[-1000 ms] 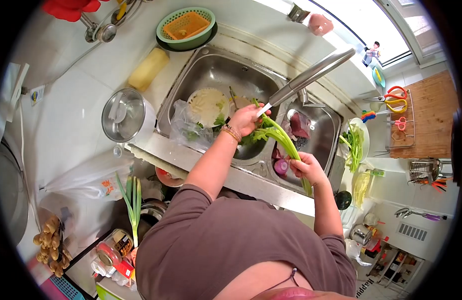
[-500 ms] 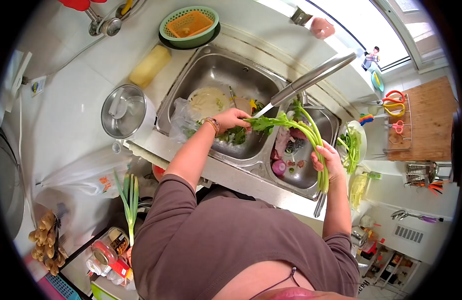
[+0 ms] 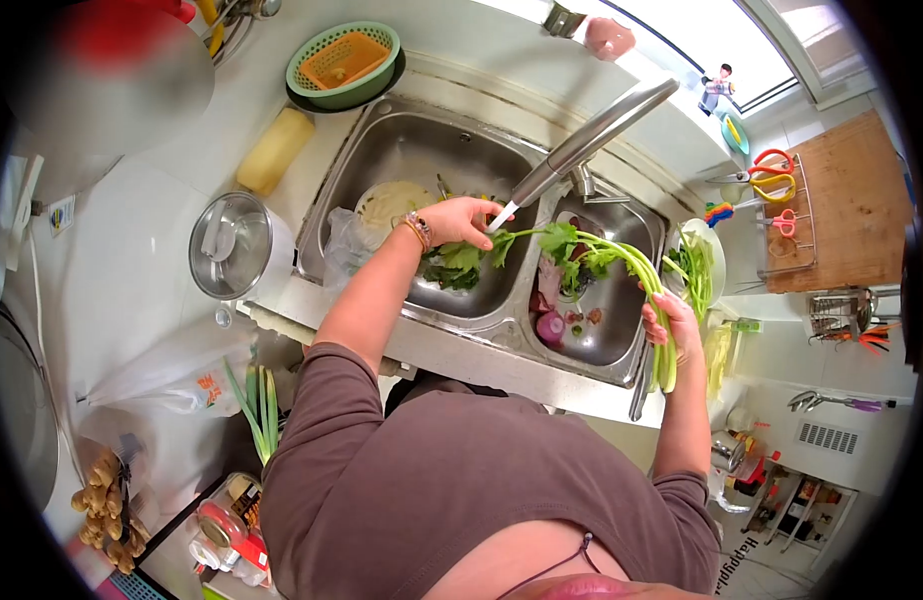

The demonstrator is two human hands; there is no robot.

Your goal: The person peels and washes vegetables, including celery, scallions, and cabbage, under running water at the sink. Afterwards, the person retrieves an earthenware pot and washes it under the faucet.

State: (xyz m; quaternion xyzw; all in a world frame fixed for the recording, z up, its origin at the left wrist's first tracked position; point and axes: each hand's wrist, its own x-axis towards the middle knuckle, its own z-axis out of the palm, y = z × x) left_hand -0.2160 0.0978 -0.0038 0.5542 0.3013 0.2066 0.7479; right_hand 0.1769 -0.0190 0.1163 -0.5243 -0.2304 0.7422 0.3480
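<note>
My right hand [image 3: 674,326] is wrapped round the lower stalks of a bunch of celery [image 3: 632,258] over the right edge of the small sink basin [image 3: 612,350]. The leafy stems stretch left across both basins. Beside the faucet's tip, my left hand [image 3: 462,222] is closed at the thin leafy end of a stem, over the large basin [image 3: 382,140]. Loose green leaves [image 3: 454,270], a plastic bag [image 3: 347,245] and a pale round item [image 3: 397,200] lie beneath it. The small basin holds a purple onion [image 3: 551,327] and scraps.
The faucet [image 3: 607,125] arches over the sink. A metal pot [image 3: 232,245] and a yellow cylindrical item [image 3: 275,150] stand left, with a green basket [image 3: 344,98] behind. On the right are a plate of greens [image 3: 717,262], scissors [image 3: 772,175] and a cutting board [image 3: 862,210].
The celery moved from under the faucet to the right and now spans both basins, its stalks lower. My left hand slid left to the leafy end; my right hand moved right. The view shifted slightly.
</note>
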